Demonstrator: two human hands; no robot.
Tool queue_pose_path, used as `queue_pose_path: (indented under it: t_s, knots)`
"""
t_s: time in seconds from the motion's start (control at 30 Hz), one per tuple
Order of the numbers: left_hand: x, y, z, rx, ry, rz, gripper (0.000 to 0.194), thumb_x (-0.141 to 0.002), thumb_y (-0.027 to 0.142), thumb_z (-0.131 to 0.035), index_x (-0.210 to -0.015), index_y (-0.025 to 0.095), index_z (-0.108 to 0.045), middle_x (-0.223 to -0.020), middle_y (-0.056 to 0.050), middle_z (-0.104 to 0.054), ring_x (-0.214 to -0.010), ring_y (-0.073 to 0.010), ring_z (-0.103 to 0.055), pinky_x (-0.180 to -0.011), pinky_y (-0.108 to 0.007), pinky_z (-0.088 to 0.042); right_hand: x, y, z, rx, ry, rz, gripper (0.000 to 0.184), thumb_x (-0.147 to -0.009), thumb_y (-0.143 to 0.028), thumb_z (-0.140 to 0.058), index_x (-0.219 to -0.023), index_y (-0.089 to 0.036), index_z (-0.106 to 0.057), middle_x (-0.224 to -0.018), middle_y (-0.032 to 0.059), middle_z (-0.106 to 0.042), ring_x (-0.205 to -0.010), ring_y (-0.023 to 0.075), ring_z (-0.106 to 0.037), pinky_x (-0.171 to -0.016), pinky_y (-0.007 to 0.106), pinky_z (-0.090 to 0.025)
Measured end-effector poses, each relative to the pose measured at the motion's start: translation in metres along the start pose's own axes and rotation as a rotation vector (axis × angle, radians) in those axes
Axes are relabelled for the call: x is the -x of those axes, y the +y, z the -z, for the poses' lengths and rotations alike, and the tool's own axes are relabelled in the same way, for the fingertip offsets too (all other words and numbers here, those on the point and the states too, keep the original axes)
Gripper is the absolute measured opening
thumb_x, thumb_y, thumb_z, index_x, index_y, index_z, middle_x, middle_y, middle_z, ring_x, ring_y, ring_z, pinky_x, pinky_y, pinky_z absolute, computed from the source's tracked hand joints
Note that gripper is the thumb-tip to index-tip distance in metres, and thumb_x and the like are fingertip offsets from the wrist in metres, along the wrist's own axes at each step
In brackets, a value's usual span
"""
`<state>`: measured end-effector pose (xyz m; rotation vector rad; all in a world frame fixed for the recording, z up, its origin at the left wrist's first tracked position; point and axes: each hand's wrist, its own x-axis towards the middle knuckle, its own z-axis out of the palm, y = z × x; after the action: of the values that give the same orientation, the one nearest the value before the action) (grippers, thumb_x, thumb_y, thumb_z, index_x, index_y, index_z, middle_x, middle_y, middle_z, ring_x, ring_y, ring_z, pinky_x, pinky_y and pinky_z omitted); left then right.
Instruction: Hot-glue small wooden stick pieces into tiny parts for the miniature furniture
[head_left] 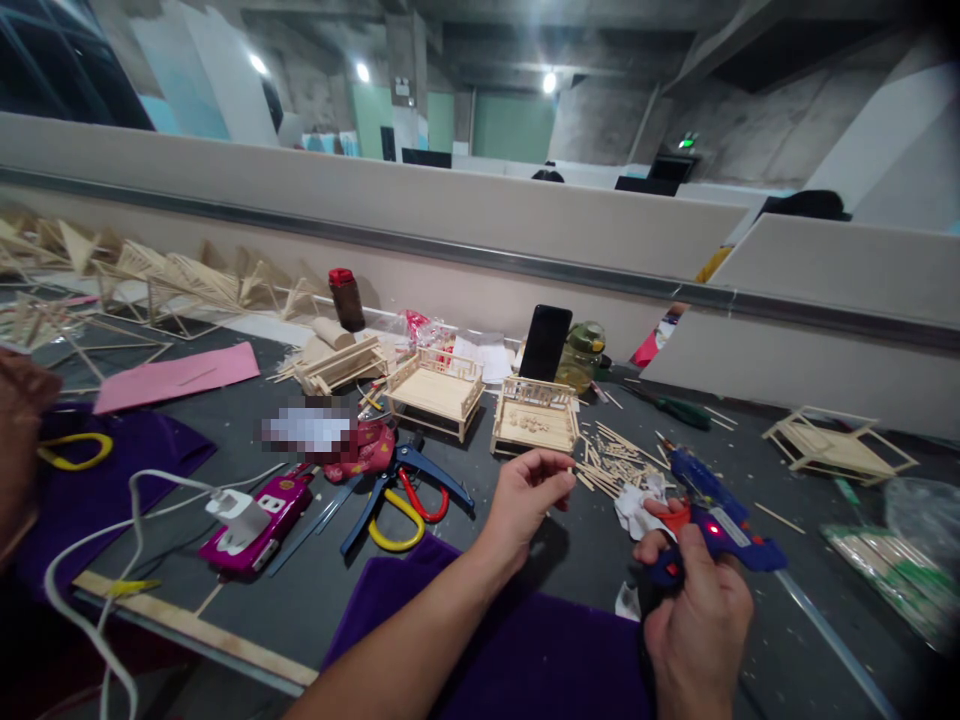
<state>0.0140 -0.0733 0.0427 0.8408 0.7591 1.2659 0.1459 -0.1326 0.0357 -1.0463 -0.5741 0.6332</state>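
My right hand [701, 610] grips a blue hot glue gun [724, 530] with a lit red light; a clear glue stick [832, 640] extends from its rear. Its nozzle points away over the table. My left hand [529, 500] is closed in a pinch, and whatever sits between the fingertips is too small to make out. Just beyond it stands a small wooden stick-built bed model [536, 420] with little round pieces on top. A similar model [435, 392] is to its left. Short wooden sticks [619, 460] lie scattered between my hands, near crumpled white paper [641, 508].
Pliers-like blue cutters [431, 465], scissors with yellow and red handles [397, 522] and a magenta power strip [255, 520] lie left. A phone [545, 343] leans by a jar [583, 355]. A wooden frame [840, 445] stands right. Another person's hand [19, 440] shows at left.
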Motion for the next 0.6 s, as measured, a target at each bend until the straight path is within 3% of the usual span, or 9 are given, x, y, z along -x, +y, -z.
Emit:
queue_pose_path:
  t_s: [0.6]
  knots:
    - [0.0007,0.0007,-0.0004,0.020,0.010,-0.010,0.027,-0.061,0.030,-0.082,-0.080,0.013,-0.071,-0.066,0.000,-0.059,-0.058,-0.0092,-0.050,-0.055,-0.023,-0.043,-0.0025,0.0008,0.0009,-0.024,-0.004,-0.031,0.019,-0.078,-0.032,-0.069,-0.085,-0.014,-0.066,-0.088,0.0033,-0.066,-0.051,0.0069,-0.050,-0.053,0.024,-0.043]
